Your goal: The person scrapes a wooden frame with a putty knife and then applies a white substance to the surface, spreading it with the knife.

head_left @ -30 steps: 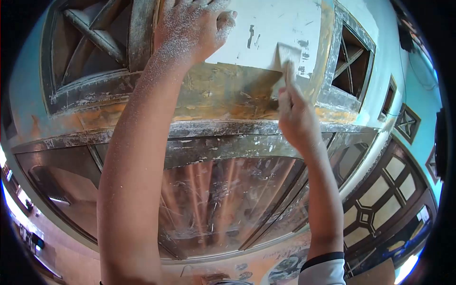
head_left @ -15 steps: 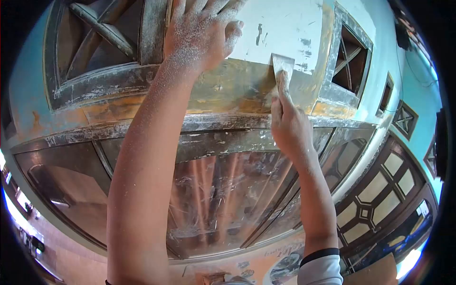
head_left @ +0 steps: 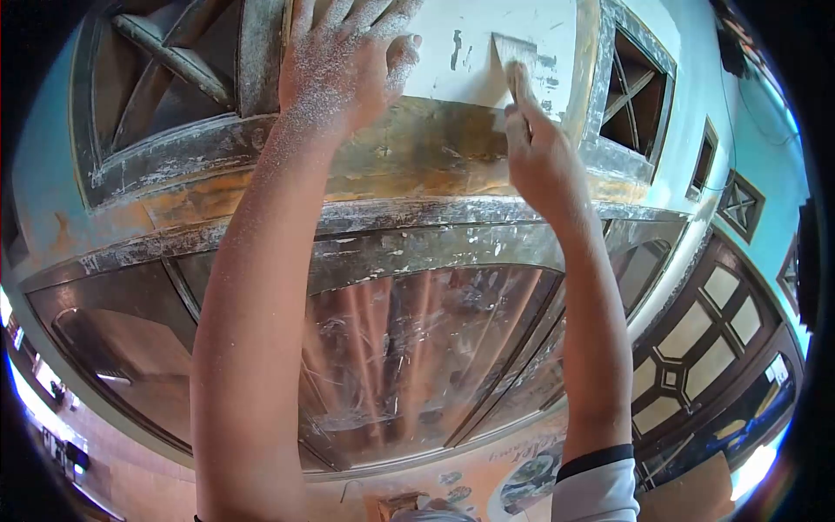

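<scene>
My left hand [head_left: 344,74], coated in white dust, lies spread with fingers apart against the wall panel, beside the wooden frame. Nothing shows in it. My right hand [head_left: 539,130] grips a flat putty knife [head_left: 511,50], with the index finger stretched along its blade. The blade rests on the white panel [head_left: 452,74], near dark scraped patches. Below the white area runs a bare brown-yellow strip [head_left: 409,148].
A crossed wooden vent [head_left: 165,65] is at upper left, another [head_left: 632,96] at upper right. A worn ledge [head_left: 417,211] crosses above glass panes [head_left: 409,348]. At the right stands a paneled door [head_left: 704,339].
My right hand and the putty knife have moved up, from the edge of the brown strip onto the white panel. My left hand appears slightly further left, still spread.
</scene>
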{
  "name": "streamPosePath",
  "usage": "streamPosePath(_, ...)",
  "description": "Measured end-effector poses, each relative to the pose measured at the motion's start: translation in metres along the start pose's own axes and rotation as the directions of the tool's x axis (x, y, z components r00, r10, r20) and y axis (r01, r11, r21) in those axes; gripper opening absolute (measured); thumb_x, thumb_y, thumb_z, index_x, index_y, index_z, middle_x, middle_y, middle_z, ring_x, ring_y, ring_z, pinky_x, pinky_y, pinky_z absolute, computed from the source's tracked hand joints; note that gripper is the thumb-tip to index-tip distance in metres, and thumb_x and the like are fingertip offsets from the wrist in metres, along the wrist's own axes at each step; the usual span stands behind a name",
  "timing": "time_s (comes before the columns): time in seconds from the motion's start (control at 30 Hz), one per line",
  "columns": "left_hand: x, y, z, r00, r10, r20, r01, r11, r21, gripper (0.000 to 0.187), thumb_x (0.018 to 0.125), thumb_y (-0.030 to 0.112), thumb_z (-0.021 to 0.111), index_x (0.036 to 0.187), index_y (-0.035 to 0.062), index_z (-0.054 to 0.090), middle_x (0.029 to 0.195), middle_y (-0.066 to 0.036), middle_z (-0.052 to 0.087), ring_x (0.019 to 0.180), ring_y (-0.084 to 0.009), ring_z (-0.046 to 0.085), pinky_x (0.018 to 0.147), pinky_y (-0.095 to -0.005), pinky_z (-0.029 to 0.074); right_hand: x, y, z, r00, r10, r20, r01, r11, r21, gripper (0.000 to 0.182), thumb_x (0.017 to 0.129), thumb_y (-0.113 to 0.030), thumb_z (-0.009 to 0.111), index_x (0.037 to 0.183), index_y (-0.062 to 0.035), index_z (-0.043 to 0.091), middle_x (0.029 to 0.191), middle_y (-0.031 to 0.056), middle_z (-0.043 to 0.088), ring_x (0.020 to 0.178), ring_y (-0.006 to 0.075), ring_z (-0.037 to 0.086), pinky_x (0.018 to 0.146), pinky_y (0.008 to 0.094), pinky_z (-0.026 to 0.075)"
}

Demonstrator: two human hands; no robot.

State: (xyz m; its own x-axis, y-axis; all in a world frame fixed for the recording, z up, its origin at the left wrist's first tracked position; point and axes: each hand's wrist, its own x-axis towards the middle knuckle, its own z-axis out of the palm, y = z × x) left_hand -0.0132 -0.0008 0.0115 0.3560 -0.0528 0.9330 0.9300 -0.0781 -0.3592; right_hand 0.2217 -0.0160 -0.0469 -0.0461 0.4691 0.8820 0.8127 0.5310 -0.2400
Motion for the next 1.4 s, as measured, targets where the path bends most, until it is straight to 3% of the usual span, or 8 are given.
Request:
streamPosePath(0.13, 0.001, -0.001, 0.000, 1.000, 0.010, -0.025, -0.010, 1.000, 0.000, 0.052, 0.100, 0.027, 0.053, 0.150, 0.0132, 0.052, 0.165, -0.006, 0.037, 0.156, -0.0293, 0.026, 0.128, -0.0542, 0.016, -0.024, 0.010, 0.019, 0.999, -0.049, -0.017, 0.050, 0.997, 0.060, 0.055, 0.107, -0.026, 0.046, 0.161, -0.0187, 0.037, 0.086, 0.0259, 0.070, 0.081, 0.0468, 0.070, 0.075, 0.0500, 0.055)
streamPosePath(0.2, 0.001, 0.000, -0.002, 0.999, 0.012, -0.040, -0.012, 1.000, -0.003, 0.052, 0.099, 0.026, 0.054, 0.150, 0.0127, 0.053, 0.165, -0.007, 0.038, 0.155, -0.0297, 0.026, 0.127, -0.0545, 0.017, -0.046, -0.006, 0.019, 0.988, 0.108, 0.107, -0.085, 0.976, -0.199, 0.056, 0.107, -0.029, 0.046, 0.162, -0.0232, 0.035, 0.085, 0.0204, 0.074, 0.074, 0.0400, 0.073, 0.070, 0.0523, 0.057)
streamPosePath(0.4, 0.001, 0.001, 0.000, 1.000, 0.005, -0.020, -0.005, 1.000, 0.009, 0.054, 0.098, 0.025, 0.055, 0.150, 0.0128, 0.052, 0.165, -0.006, 0.038, 0.155, -0.0287, 0.026, 0.128, -0.0528, 0.017, -0.009, 0.002, 0.010, 1.000, -0.023, 0.014, 0.024, 0.999, -0.041, 0.054, 0.108, -0.031, 0.042, 0.161, -0.0204, 0.037, 0.085, 0.0206, 0.074, 0.073, 0.0382, 0.073, 0.069, 0.0500, 0.058)
streamPosePath(0.5, 0.001, 0.000, 0.002, 0.999, 0.002, -0.043, 0.000, 0.999, 0.043, 0.054, 0.098, 0.026, 0.055, 0.150, 0.0136, 0.052, 0.165, -0.006, 0.038, 0.156, -0.0281, 0.026, 0.128, -0.0519, 0.017, -0.020, 0.003, 0.020, 0.999, -0.045, -0.021, 0.045, 0.998, 0.035, 0.055, 0.107, -0.029, 0.047, 0.161, -0.0199, 0.038, 0.093, 0.0242, 0.072, 0.079, 0.0448, 0.070, 0.074, 0.0526, 0.054)
streamPosePath(0.6, 0.000, 0.002, 0.002, 0.999, -0.004, -0.035, 0.005, 0.999, 0.050, 0.054, 0.098, 0.026, 0.055, 0.151, 0.0142, 0.052, 0.165, -0.005, 0.038, 0.156, -0.0280, 0.026, 0.128, -0.0517, 0.018, -0.048, -0.007, 0.020, 0.990, 0.093, 0.109, -0.068, 0.974, -0.217, 0.055, 0.108, -0.032, 0.047, 0.161, -0.0249, 0.036, 0.086, 0.0233, 0.072, 0.080, 0.0453, 0.070, 0.074, 0.0533, 0.054)
streamPosePath(0.8, 0.000, 0.003, 0.000, 1.000, -0.004, -0.011, 0.004, 0.999, 0.050, 0.054, 0.097, 0.026, 0.055, 0.150, 0.0146, 0.052, 0.165, -0.005, 0.038, 0.155, -0.0284, 0.027, 0.128, -0.0523, 0.019, 0.004, -0.003, 0.008, 1.000, 0.008, -0.002, -0.009, 0.999, -0.052, 0.041, 0.108, -0.031, 0.046, 0.143, -0.0159, 0.059, 0.091, 0.0258, 0.071, 0.086, 0.0455, 0.070, 0.076, 0.0530, 0.053)
streamPosePath(1.0, 0.001, 0.006, -0.002, 0.999, -0.012, -0.043, 0.015, 0.998, 0.067, 0.053, 0.096, 0.025, 0.055, 0.148, 0.0136, 0.055, 0.164, -0.006, 0.039, 0.155, -0.0291, 0.028, 0.127, -0.0530, 0.019, -0.046, -0.002, 0.022, 0.993, 0.057, 0.105, -0.039, 0.985, -0.168, 0.052, 0.107, -0.030, 0.047, 0.157, -0.0217, 0.043, 0.099, 0.0197, 0.075, 0.089, 0.0444, 0.071, 0.080, 0.0528, 0.055)
streamPosePath(1.4, 0.002, 0.008, -0.001, 0.999, -0.022, -0.049, 0.026, 0.996, 0.080, 0.053, 0.094, 0.022, 0.058, 0.146, 0.0123, 0.057, 0.163, -0.007, 0.041, 0.154, -0.0308, 0.029, 0.126, -0.0523, 0.021, -0.038, -0.005, 0.021, 0.999, 0.042, 0.007, -0.041, 0.998, -0.042, 0.048, 0.108, -0.033, 0.045, 0.155, -0.0228, 0.048, 0.089, 0.0245, 0.073, 0.084, 0.0458, 0.071, 0.075, 0.0538, 0.054)
